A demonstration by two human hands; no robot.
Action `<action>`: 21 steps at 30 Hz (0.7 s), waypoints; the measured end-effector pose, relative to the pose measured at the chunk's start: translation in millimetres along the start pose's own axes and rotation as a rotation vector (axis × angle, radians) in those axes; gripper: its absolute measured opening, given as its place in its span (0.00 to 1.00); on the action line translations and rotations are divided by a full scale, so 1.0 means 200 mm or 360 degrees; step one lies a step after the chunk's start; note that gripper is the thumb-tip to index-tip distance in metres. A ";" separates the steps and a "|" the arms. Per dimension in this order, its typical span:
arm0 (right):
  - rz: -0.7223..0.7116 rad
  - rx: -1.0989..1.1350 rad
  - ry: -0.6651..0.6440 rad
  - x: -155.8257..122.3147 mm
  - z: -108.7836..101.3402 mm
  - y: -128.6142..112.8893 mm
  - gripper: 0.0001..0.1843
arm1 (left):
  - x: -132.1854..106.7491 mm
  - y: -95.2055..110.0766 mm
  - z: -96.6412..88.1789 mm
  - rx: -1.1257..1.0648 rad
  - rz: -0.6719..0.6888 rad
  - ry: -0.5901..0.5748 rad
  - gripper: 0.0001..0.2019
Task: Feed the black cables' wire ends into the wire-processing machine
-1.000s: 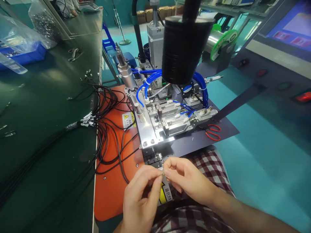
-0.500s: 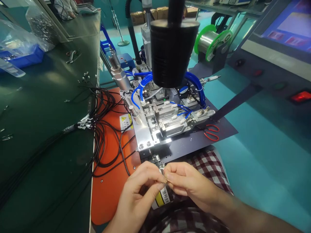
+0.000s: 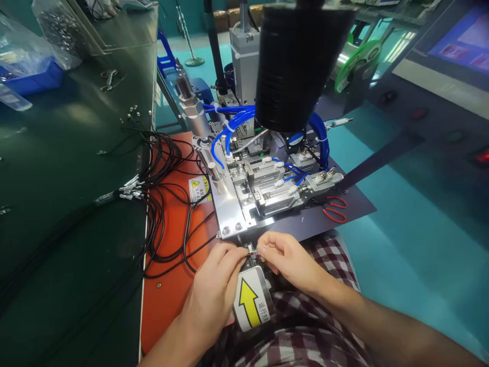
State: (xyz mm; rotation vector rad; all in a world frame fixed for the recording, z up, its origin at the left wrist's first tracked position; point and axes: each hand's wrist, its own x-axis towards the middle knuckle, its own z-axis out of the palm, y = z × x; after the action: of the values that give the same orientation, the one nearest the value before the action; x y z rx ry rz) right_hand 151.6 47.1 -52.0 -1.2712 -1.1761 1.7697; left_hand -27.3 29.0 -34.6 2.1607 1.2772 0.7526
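Note:
At the front of the metal machine (image 3: 263,188), both hands meet over a small holder (image 3: 250,262). My left hand (image 3: 216,275) is closed in a pinch at a small whitish connector (image 3: 250,248), mostly hidden by the fingertips. Facing it, my right hand (image 3: 284,257) pinches thin coloured wires (image 3: 255,250) that run to the connector. Just below the fingers lies a white label with a yellow arrow (image 3: 249,303). Black cables (image 3: 164,204) with metal connector ends (image 3: 132,188) lie left of the machine.
A large black nozzle (image 3: 298,71) hangs over the machine, with blue air tubes (image 3: 239,120) around it. Red-handled cutters (image 3: 336,209) lie at its right. A green-flanged wire spool (image 3: 357,66) and a screen (image 3: 462,46) stand behind. The dark green table (image 3: 76,153) carries a blue bin (image 3: 34,76).
Both hands have moved forward, up to the small holder, and the fingertips have drawn slightly apart. The arrow label is now uncovered. The view has shifted slightly.

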 end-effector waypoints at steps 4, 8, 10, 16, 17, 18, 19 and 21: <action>0.0039 0.0002 -0.0043 0.03 -0.01 0.01 0.12 | 0.00 -0.05 0.00 0.0264 0.0216 -0.0030 0.13; 0.0080 0.0003 -0.0022 0.04 -0.01 0.00 0.14 | 0.00 -0.07 -0.01 0.0332 0.0278 -0.0098 0.15; 0.0094 -0.0005 -0.0014 0.05 0.00 0.00 0.14 | 0.00 -0.07 -0.01 0.0379 0.0332 -0.0112 0.15; 0.0113 -0.0047 -0.0024 0.05 0.00 0.00 0.14 | -0.01 -0.09 -0.01 0.0475 0.0414 -0.0122 0.17; 0.0114 -0.0052 -0.0022 0.05 0.00 0.01 0.14 | -0.02 -0.09 -0.01 0.0484 0.0417 -0.0126 0.17; 0.0113 -0.0056 -0.0022 0.05 0.00 0.01 0.14 | -0.02 -0.10 -0.01 0.0491 0.0415 -0.0128 0.17; 0.0111 -0.0058 -0.0022 0.05 0.00 0.01 0.14 | -0.02 -0.10 -0.01 0.0495 0.0412 -0.0130 0.17; 0.0109 -0.0056 -0.0025 0.05 0.00 0.01 0.15 | -0.03 -0.10 -0.01 0.0497 0.0410 -0.0130 0.18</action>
State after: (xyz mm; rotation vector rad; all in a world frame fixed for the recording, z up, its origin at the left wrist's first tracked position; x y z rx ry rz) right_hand 148.0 55.6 -57.9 -1.3350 -1.1904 1.8189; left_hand -43.5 33.1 -48.2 2.6158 1.1491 0.5848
